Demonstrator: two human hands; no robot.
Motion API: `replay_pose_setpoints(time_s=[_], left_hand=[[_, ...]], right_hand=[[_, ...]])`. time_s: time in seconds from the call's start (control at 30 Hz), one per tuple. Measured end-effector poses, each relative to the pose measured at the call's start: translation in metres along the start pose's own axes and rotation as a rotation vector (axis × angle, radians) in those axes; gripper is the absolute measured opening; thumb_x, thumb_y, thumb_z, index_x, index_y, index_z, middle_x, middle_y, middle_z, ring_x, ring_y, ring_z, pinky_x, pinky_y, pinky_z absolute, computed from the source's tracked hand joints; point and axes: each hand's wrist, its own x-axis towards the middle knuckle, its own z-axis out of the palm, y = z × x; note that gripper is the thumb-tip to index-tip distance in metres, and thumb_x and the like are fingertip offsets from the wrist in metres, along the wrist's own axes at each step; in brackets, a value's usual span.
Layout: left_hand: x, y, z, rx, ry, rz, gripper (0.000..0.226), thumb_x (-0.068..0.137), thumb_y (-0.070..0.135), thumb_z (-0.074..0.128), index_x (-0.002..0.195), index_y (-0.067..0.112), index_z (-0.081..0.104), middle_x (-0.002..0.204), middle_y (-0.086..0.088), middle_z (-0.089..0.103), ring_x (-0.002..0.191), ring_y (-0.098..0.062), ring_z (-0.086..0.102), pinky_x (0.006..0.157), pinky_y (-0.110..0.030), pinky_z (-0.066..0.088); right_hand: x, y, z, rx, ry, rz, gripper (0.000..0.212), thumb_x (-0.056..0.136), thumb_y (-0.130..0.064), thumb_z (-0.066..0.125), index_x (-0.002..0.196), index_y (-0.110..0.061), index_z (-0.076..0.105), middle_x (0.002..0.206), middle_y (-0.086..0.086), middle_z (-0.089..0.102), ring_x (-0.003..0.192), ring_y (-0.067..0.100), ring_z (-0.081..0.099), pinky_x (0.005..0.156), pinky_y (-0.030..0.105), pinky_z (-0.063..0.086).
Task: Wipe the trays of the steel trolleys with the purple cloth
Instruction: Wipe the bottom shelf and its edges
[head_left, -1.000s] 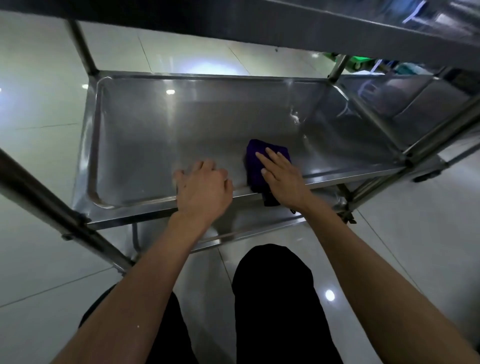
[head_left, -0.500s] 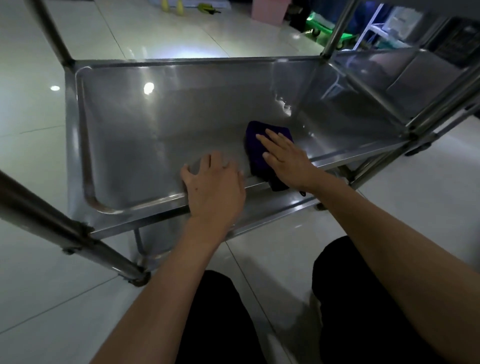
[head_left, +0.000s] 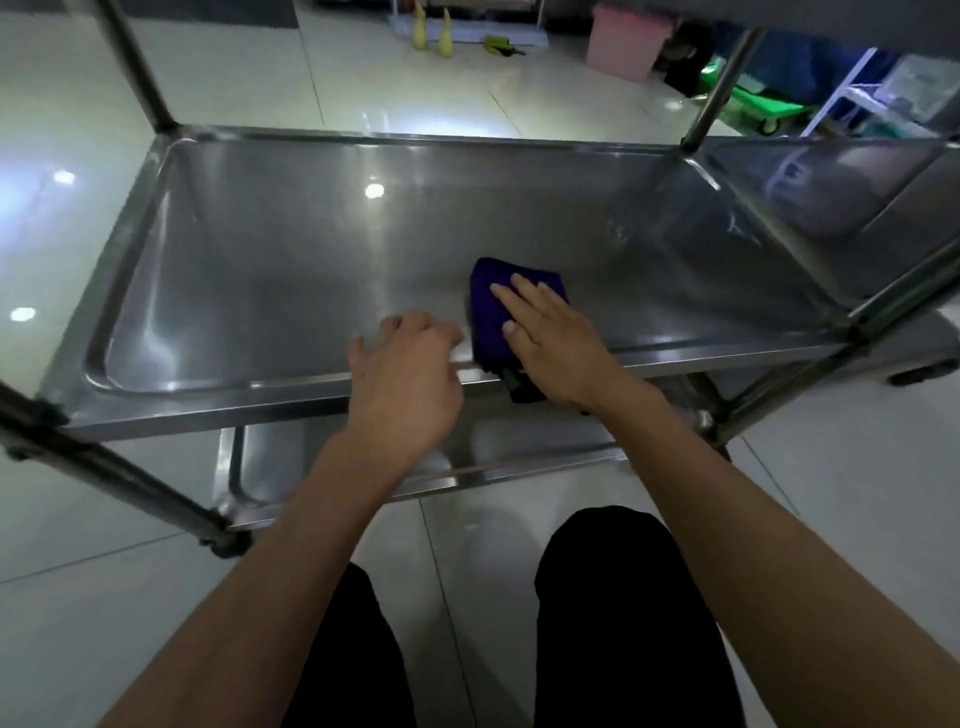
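We see the right hand pressing the purple cloth flat against the middle tray of the steel trolley, fingers straight and close together; the cloth lies at the tray's near rim, one end draped over the edge. The left hand rests on that same rim just beside the cloth, its fingers curled over the lip. A lower tray shows beneath, and a pink bin stands on the floor beyond.
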Motion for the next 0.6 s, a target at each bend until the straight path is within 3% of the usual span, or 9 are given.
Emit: replay_pose_setpoints(time_s=[0.27, 0.6], left_hand=[[0.029, 0.106, 0.045, -0.033, 0.044, 0.021, 0.031, 0.094, 0.023, 0.048, 0.118, 0.022, 0.067, 0.128, 0.0, 0.06, 0.123, -0.024, 0.051, 0.111, -0.057, 0.032], [0.073, 0.218, 0.088, -0.01, -0.001, 0.169, 0.036, 0.088, 0.025, 0.049, 0.119, 0.025, 0.067, 0.126, 0.004, 0.06, 0.119, -0.022, 0.049, 0.096, -0.042, 0.043]], right_hand=[[-0.016, 0.111, -0.043, 0.017, -0.02, 0.023, 0.05, 0.109, -0.035, 0.024, 0.158, -0.03, 0.015, 0.167, -0.002, 0.007, 0.153, 0.022, 0.004, 0.124, 0.038, 0.007], [-0.039, 0.246, -0.087, 0.059, 0.014, 0.197, 0.051, 0.107, -0.035, 0.027, 0.157, -0.032, 0.019, 0.166, -0.003, 0.01, 0.153, 0.022, 0.005, 0.123, 0.039, 0.009]])
